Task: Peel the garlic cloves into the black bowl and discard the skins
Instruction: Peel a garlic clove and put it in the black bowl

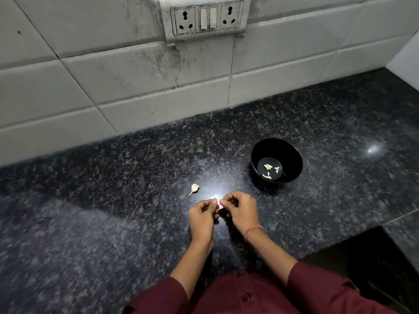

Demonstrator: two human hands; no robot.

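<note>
left hand [201,216] and right hand [242,209] pinch one garlic clove [219,202].

- tabletop [113,211]: dark speckled granite, grey/brown flecks
- bowl [292,155], mid-right: glossy black
- cloves [268,169] inside: pale yellow-green
- sleeves [317,288]: maroon
- wall tiles [90,75]: off-white, grimy

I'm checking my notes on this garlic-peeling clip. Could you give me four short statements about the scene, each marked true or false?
1. The black bowl holds several peeled cloves. True.
2. The left hand and the right hand pinch one garlic clove between them. True.
3. The bowl stands to the left of the hands. False: it stands to their right, nearer the wall.
4. No clove lies on the countertop. False: a loose clove lies there, left of the hands.
</note>
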